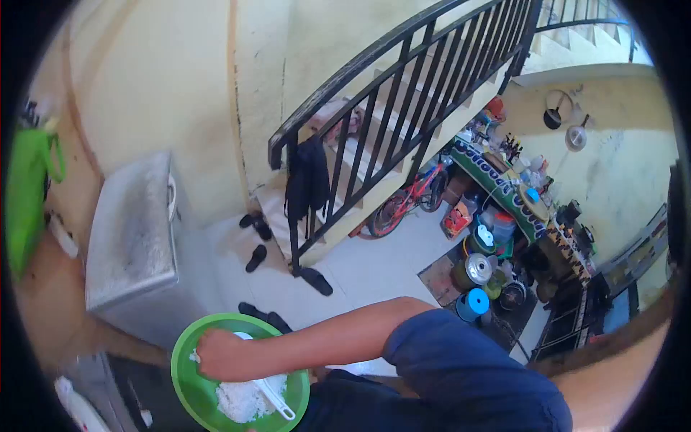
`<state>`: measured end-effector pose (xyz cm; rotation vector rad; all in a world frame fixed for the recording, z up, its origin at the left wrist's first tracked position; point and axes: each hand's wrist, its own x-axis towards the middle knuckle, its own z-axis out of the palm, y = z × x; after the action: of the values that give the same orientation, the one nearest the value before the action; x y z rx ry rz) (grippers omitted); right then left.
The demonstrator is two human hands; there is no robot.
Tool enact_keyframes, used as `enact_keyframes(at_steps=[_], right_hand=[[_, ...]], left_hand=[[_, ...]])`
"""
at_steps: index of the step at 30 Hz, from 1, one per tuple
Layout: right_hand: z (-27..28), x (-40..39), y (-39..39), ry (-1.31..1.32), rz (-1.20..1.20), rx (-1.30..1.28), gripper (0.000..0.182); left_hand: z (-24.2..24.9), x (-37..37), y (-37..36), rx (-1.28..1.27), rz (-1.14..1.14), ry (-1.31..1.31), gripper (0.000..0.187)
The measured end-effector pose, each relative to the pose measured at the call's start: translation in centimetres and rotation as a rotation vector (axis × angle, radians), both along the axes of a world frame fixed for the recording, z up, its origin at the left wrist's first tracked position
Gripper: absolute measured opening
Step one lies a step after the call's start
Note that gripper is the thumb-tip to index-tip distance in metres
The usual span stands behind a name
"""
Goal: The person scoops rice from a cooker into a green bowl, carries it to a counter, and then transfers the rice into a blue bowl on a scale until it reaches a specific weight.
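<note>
A green plastic bowl (188,392) sits at the lower left of the view, tilted towards me. In it lies a mound of white crumbly food (241,403), which looks like rice or grated coconut. My right hand (223,354) reaches down into the bowl, fingers curled closed, with some of the white food at its fingertips. Under my wrist rests a white plastic spoon (272,397), its slotted handle pointing to the bowl's near right rim. My left hand cannot be made out.
A worn white appliance (133,230) stands beyond the bowl, near a green bag (29,194). Dark sandals (314,281) lie on the tiles by the railed stairs (345,176). To the right are a red bicycle (403,205), pots (479,268) and a cluttered counter (497,180).
</note>
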<state>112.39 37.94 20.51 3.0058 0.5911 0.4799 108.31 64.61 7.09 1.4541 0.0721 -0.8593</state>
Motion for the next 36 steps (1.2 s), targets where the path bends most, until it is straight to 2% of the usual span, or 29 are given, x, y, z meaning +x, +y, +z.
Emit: enact_keyframes(at_steps=[2,6,11,14,15,17,20,22,23,25,26,28,29,31,33,35,36], right_hand=[[-0.6,2.9,-4.3,0.058,-0.045,-0.074,0.009],[-0.4,4.2,-15.4,-0.022,-0.135,-0.066,0.007],[-2.3,4.0,-27.8,0.008,-0.399,0.090,0.008],[-1.0,1.3,-34.4,0.011,-0.635,0.239,0.009],[-0.8,0.2,-36.5,0.000,-0.667,0.254,0.009],[-0.9,-1.9,-40.9,-0.049,-0.896,0.249,0.010],[-1.0,-6.5,-46.5,-0.103,-1.141,0.319,0.011],[0.0,-10.3,-48.4,-0.203,-1.298,0.752,0.014],[0.4,-12.1,-49.0,-0.220,-1.323,0.767,0.014],[1.0,-15.9,-49.4,-0.590,-1.184,1.112,0.016],[0.9,-17.6,-49.5,-0.605,-1.197,1.111,0.016],[0.7,-20.6,-49.3,-0.896,-1.003,1.664,0.022],[1.0,-22.1,-49.4,-0.908,-1.004,1.655,0.022],[2.4,-25.5,-48.8,-1.078,-0.811,1.865,0.026],[4.8,-28.9,-48.1,-1.109,-0.787,1.823,0.026],[6.1,-32.0,-48.1,-1.162,-0.628,1.688,0.027],[7.2,-33.6,-48.3,-1.149,-0.528,1.691,0.021]], left_hand=[[-0.7,3.8,-4.3,0.017,-0.066,-0.040,0.041],[-2.1,10.7,-14.0,0.059,-0.250,-0.102,0.043],[-3.7,17.0,-27.2,0.074,-0.538,-0.140,0.045],[0.6,18.1,-37.7,-0.051,-0.760,0.011,0.053],[2.0,18.4,-40.8,-0.082,-0.827,0.063,0.056],[4.3,19.8,-46.2,-0.089,-0.929,0.089,0.059],[4.4,17.8,-55.9,-0.252,-1.080,0.139,0.060],[5.0,16.0,-60.8,-0.343,-1.164,0.179,0.061],[5.7,15.0,-62.8,-0.326,-1.194,0.178,0.061],[6.9,13.2,-66.4,-0.163,-1.305,0.205,0.061],[6.6,12.7,-68.3,-0.158,-1.323,0.202,0.061],[5.3,11.3,-71.4,-0.077,-1.501,0.300,0.062],[4.4,10.6,-73.4,-0.082,-1.512,0.294,0.062],[2.3,8.6,-77.4,-0.185,-1.684,0.394,0.062],[1.6,5.5,-81.1,-0.101,-1.757,0.389,0.057],[1.7,1.8,-84.6,0.022,-1.818,0.373,0.053],[1.9,-0.1,-86.3,0.088,-1.850,0.373,0.051]])
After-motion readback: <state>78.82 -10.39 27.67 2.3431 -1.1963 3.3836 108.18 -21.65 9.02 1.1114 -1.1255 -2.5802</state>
